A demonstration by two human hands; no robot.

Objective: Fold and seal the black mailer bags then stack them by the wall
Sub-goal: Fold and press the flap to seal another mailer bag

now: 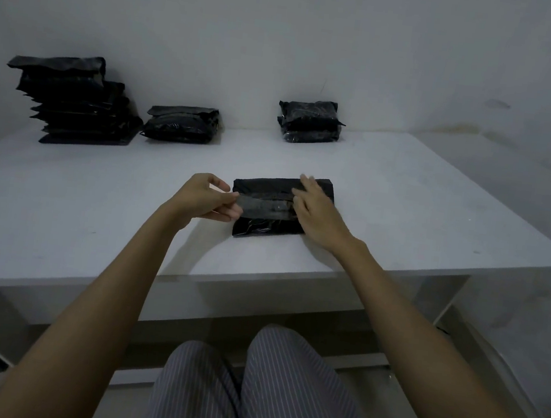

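The left hand (206,196) is pinching a clear strip (260,206) off the black bag (267,223) lying near the table's (405,206) front edge, while the right hand (315,210) is pressing it down, fingers straight.

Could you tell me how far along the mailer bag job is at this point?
Done: three stacks of black bags sit by the wall, a tall stack, a middle stack and a right stack. In hand: one folded bag lies on the table; the left hand pinches a translucent strip across it while the right hand presses it flat. Left: seal it and stack it.
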